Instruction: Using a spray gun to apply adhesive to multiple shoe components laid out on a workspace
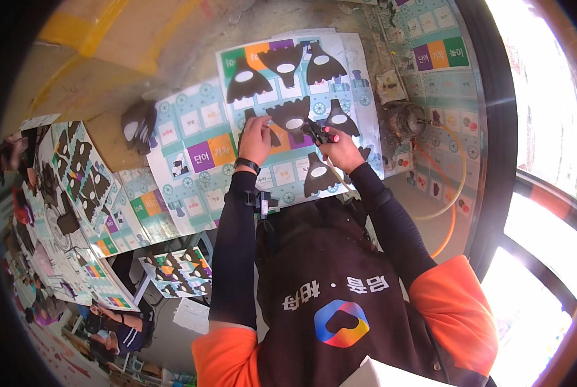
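Observation:
My right hand (342, 152) is closed round a black spray gun (317, 131) with pink-red knobs, its nose pointing left over the sheet. Beside that nose lies a dark flared cut-out (291, 118) with a white oval. Curled over another dark cut-out (275, 138) is my left hand (255, 140), its fingertips at the upper part of the piece, which the hand partly covers. More such pieces lie on the printed sheet (201, 143): one at the upper left (248, 80), others at the top, right and below my right hand.
A stained metal pot (407, 119) stands on the right, with a yellowish hose (464, 158) and an orange hose (455, 222) near it. Left of the sheet lies a dark stack of pieces (139, 122). Farther left, another table holds similar sheets (85, 174), and a person (117, 335) sits below.

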`<state>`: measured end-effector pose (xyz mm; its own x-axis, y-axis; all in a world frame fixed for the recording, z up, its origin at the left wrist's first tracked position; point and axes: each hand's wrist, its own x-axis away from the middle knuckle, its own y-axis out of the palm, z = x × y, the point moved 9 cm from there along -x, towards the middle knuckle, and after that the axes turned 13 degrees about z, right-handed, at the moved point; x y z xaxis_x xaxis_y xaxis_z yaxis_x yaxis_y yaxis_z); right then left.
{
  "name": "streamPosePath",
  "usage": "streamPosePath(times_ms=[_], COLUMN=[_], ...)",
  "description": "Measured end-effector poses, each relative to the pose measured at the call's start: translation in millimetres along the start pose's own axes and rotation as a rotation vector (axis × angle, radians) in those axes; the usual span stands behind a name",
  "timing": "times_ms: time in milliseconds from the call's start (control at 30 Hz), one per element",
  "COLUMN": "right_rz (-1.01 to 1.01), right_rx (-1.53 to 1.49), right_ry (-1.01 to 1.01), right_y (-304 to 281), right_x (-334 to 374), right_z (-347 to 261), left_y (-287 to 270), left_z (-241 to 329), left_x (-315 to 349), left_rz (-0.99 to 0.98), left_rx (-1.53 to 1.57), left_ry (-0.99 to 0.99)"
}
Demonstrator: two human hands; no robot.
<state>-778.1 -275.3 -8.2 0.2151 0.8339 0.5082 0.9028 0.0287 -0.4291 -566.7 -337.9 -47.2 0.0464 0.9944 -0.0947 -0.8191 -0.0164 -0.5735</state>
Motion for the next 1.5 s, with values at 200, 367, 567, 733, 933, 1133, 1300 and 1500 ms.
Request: streamPosePath(times_ms=[200, 367, 567, 733, 933, 1133, 1300, 1500], right_rz=[0.167, -0.039, -0.039, -0.056, -0.073, -0.088, -0.072, -0.114], right_rx=[0.099, 0.055, -0.138, -0.156, -0.160, -0.168, -0.180, -0.144], right_ry=[-0.099, 0.005, 0.108, 0.108, 0.091, 0.121, 0.116, 0.115], right_y=[1.2, -0.6, -6.7, -2.9, 0.6, 1.9, 1.3, 15.0], right_x=[-3.7, 8.0, 17.7, 15.4, 20.6, 23.5, 22.4, 29.8], right_z=[-9.2, 3.7, 1.9, 6.6, 2.1, 10.1, 13.6, 2.2], left_y=[-50.5, -150.8, -141.0, -125.2, -103.5, -111.1, -101.8, -61.2], left_z=[-14.0, -90.0, -131.1, -120.2, -99.8, -68.6, -87.8, -34.9], left_x=[17.9, 111.8, 246.4, 257.7, 231.5, 230.2, 224.4, 131.7], left_rz=[0.176, 0.198, -0.056, 0.130, -0.011, 0.208, -0.002, -0.288], left_rx=[0.032, -0.633, -0.421, -0.287, -0.584, -0.602, -0.440, -0.404], left_ry=[-0.012, -0.324, -0.820, -0.911, -0.568, -0.450, -0.507, -0.256])
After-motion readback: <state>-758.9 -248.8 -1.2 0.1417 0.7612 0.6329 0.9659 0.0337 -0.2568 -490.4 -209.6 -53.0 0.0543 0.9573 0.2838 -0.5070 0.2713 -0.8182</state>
